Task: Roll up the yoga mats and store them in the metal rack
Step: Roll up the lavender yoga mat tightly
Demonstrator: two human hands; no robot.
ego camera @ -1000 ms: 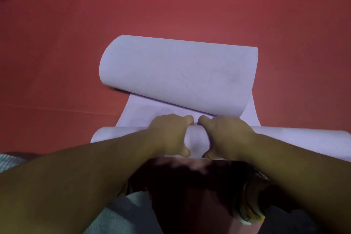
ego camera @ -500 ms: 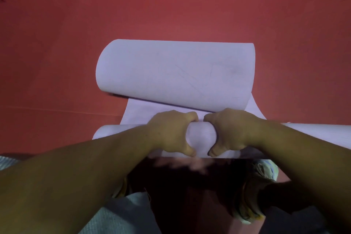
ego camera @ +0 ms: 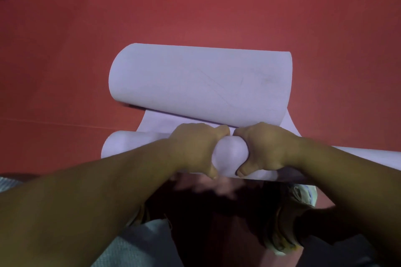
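1. The pale lilac foam yoga mat (ego camera: 201,80) lay on the red floor (ego camera: 65,50), its rolled part's long axis running left to right.
2. Left hand (ego camera: 195,147) and right hand (ego camera: 267,149) gripped the roll side by side, fingers curled round it.

A plain pale lilac mat (ego camera: 201,80) on a solid red floor (ego camera: 65,50); grey trousers (ego camera: 134,245), yellow-and-white shoe (ego camera: 282,234).

Light was dim and warm, strongest on the red floor (ego camera: 217,17) ahead and the lavender yoga mat (ego camera: 201,84). Deep shadow swallowed the lower centre (detail there was lost). Wide-angle bending curved the edges; the nearest forearms looked soft and slightly blurred.
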